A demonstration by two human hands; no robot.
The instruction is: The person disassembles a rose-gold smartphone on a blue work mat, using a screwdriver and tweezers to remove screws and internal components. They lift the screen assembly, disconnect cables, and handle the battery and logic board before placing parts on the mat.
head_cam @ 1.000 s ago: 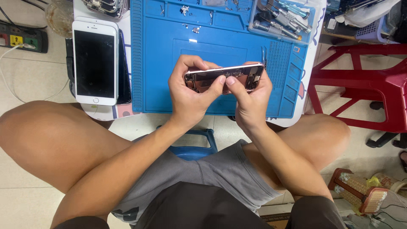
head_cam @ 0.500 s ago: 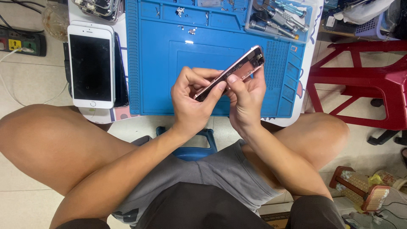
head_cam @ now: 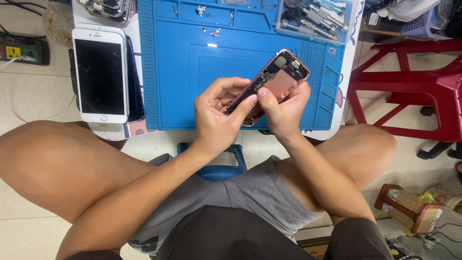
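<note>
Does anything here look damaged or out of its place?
The pink phone housing, held by the left hand and right hand, has no screen; its inner parts are bare. Small loose bits lie on the blue work mat.

Pink metal phone shell (head_cam: 284, 79), matt blue rubbery mat (head_cam: 183, 72)

Both forearms reach forward from between the bare knees and converge over the tabletop (head_cam: 337, 126). The left hand (head_cam: 219, 118) curls with its thumb stretched toward the right, fingers bent under and closed on the opened phone body (head_cam: 281, 79). The right hand (head_cam: 284, 113) cups the same piece from below, its thumb pressed on top beside the left thumb.
</note>
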